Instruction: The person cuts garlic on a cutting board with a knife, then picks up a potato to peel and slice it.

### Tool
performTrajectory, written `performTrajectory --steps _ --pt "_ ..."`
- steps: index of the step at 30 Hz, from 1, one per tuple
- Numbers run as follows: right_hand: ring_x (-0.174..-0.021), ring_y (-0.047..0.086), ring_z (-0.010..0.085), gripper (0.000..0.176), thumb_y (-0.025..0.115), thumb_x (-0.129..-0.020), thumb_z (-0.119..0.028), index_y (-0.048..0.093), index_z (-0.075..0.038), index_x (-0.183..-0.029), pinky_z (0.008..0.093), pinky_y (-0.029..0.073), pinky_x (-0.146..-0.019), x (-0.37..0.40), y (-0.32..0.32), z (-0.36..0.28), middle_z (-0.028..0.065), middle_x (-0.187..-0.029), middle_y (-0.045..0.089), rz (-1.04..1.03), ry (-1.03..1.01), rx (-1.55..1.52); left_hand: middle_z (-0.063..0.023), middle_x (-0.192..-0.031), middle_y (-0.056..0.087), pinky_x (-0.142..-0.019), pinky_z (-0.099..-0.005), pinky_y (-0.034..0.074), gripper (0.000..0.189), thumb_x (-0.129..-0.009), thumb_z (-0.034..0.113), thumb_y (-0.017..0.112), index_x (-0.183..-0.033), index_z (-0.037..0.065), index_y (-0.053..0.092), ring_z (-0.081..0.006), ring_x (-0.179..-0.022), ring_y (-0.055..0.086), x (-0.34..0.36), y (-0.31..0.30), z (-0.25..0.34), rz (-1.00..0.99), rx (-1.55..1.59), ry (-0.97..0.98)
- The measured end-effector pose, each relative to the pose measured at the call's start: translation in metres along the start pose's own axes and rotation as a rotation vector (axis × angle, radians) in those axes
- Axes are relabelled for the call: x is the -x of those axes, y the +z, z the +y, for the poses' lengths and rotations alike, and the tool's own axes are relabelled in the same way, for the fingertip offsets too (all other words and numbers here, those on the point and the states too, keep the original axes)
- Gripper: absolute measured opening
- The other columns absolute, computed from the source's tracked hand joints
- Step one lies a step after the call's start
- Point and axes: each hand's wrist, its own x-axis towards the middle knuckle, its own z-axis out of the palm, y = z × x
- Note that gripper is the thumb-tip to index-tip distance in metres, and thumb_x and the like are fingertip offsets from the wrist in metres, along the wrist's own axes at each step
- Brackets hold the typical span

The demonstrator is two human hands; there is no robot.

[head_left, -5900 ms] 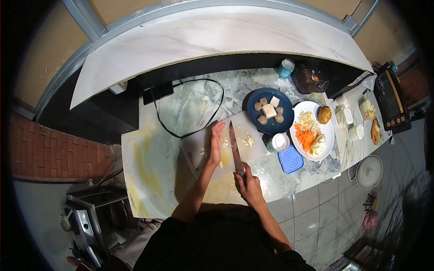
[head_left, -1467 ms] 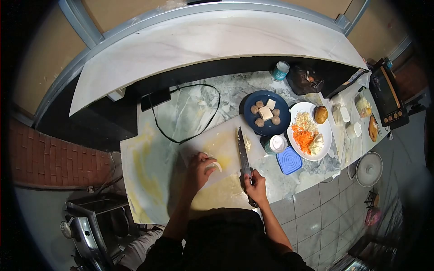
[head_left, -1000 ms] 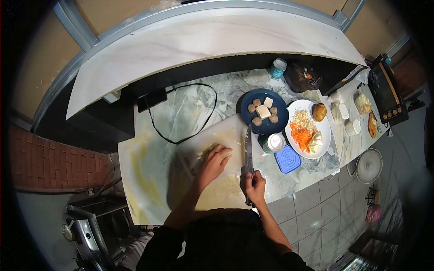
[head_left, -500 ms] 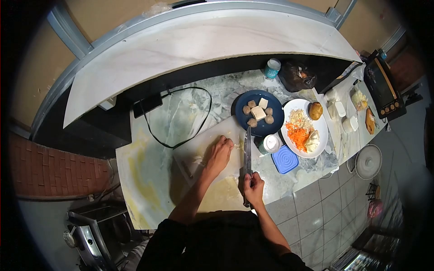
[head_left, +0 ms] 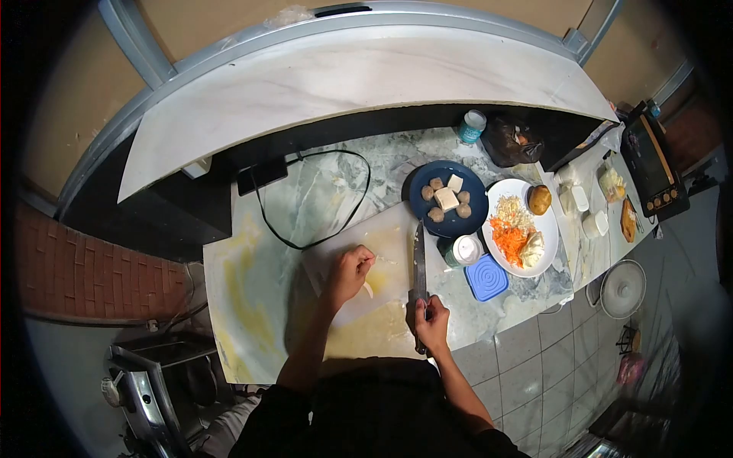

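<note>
My right hand [head_left: 433, 320] is wrapped round the dark handle of a kitchen knife [head_left: 418, 263], whose blade points away from me along the right side of the white cutting board [head_left: 393, 229]. Over the board's left part, my left hand [head_left: 351, 273] is closed with its fingertips pinched together; what they hold, if anything, is too small to make out. Small pale chopped bits [head_left: 387, 263] lie on the board beside those fingertips. A pale sliver [head_left: 368, 290] sits just below the hand.
Beyond the board, a dark blue plate [head_left: 418, 183] holds meatballs and tofu. To its right, a white plate [head_left: 551, 256] bears shredded carrot, chopped pale bits and a potato. A white-topped jar [head_left: 466, 249] and blue lid [head_left: 487, 277] stand near the knife. A black cable [head_left: 366, 191] loops behind.
My left hand has drawn back to the left, away from the knife, and its fingers have closed into a pinch. The right hand keeps its hold on the knife, nearly unmoved.
</note>
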Motion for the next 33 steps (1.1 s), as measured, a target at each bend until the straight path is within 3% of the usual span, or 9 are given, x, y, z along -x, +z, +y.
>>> performTrajectory --steps 2,9,11,14,16,20,22,27,33 --pt "-0.052 0.053 0.0175 0.026 0.061 -0.095 -0.017 0.052 0.001 -0.079 0.0364 0.041 -0.05 -0.001 -0.003 -0.009 0.0154 -0.058 0.054 -0.041 0.057 0.068 -0.0166 -0.086 0.071 -0.069 -0.0389 0.053 0.006 -0.089 0.003 0.065 -0.094 0.0 0.062 -0.0318 -0.078 0.071 -0.006 -0.004 0.004 0.017 0.016 0.003" --pt "-0.051 0.049 0.0164 0.026 0.062 -0.094 -0.017 0.052 0.001 -0.077 0.036 0.04 -0.05 0.0 -0.002 0.002 0.0144 -0.057 0.053 -0.03 0.035 0.081 -0.0157 -0.084 0.071 -0.071 -0.0372 0.055 0.008 -0.09 0.005 0.065 -0.095 -0.001 0.062 -0.0311 -0.08 0.071 -0.028 -0.01 0.051 0.037 0.076 0.074" --pt "-0.054 0.04 0.0039 0.031 0.063 -0.096 -0.013 0.046 -0.003 -0.072 0.0255 0.03 -0.045 0.001 0.001 0.015 -0.0013 -0.058 0.046 -0.011 0.024 0.024 -0.0155 -0.084 0.071 -0.071 -0.0376 0.054 0.008 -0.09 0.006 0.065 -0.095 0.0 0.062 -0.0314 -0.08 0.071 -0.028 -0.007 0.048 0.027 0.092 0.075" --pt "-0.053 0.039 0.0035 0.03 0.063 -0.096 -0.012 0.046 -0.004 -0.073 0.0251 0.03 -0.045 0.001 0.002 0.006 -0.0013 -0.057 0.045 0.002 0.021 0.005 -0.0151 -0.082 0.07 -0.068 -0.0405 0.053 0.006 -0.088 0.005 0.065 -0.092 0.002 0.062 -0.0335 -0.078 0.07 -0.017 0.005 0.012 0.05 0.007 0.1" --pt "-0.053 0.039 0.0036 0.03 0.063 -0.096 -0.012 0.046 -0.004 -0.073 0.0254 0.029 -0.044 0.0 0.002 0.007 -0.0012 -0.057 0.045 -0.002 0.025 0.034 -0.0146 -0.079 0.068 -0.064 -0.0444 0.05 0.006 -0.083 0.003 0.065 -0.088 0.003 0.061 -0.0353 -0.074 0.067 -0.004 0.009 -0.006 0.108 -0.244 0.084" --pt "-0.052 0.037 0.004 0.03 0.062 -0.096 -0.012 0.045 -0.004 -0.072 0.0262 0.028 -0.044 0.0 0.002 0.015 -0.0012 -0.057 0.044 -0.019 -0.001 0.1 -0.0147 -0.076 0.065 -0.065 -0.0464 0.048 0.007 -0.08 0.003 0.066 -0.085 0.003 0.061 -0.0366 -0.073 0.064 0.012 -0.003 0.0 0.062 -0.246 -0.037" --pt "-0.052 0.036 0.0042 0.031 0.063 -0.096 -0.012 0.045 -0.003 -0.072 0.0265 0.028 -0.044 -0.001 0.003 0.012 -0.001 -0.056 0.043 -0.018 0.001 0.096 -0.0141 -0.084 0.068 -0.071 -0.0421 0.052 0.01 -0.083 0.007 0.07 -0.089 0.002 0.064 -0.0336 -0.079 0.066 0.014 -0.008 -0.004 0.012 -0.301 0.01" --pt "-0.052 0.034 0.0049 0.029 0.063 -0.094 -0.011 0.049 -0.001 -0.072 0.0281 0.028 -0.045 -0.002 0.001 0.0 -0.0005 -0.055 0.041 -0.051 -0.017 0.126 -0.0133 -0.092 0.064 -0.083 -0.0455 0.048 0.013 -0.08 0.008 0.07 -0.092 0.006 0.065 -0.0355 -0.094 0.06 0.014 -0.015 0.002 0.045 -0.36 0.013" --pt "-0.047 0.041 0.0142 0.018 0.061 -0.093 -0.012 0.056 0.001 -0.081 0.0338 0.035 -0.046 -0.001 0.0 -0.023 0.0115 -0.054 0.047 -0.097 -0.07 0.205 -0.0138 -0.103 0.065 -0.09 -0.044 0.046 0.02 -0.082 0.011 0.072 -0.101 0.005 0.068 -0.0359 -0.101 0.058 0.003 -0.001 0.016 0.039 -0.31 0.144"
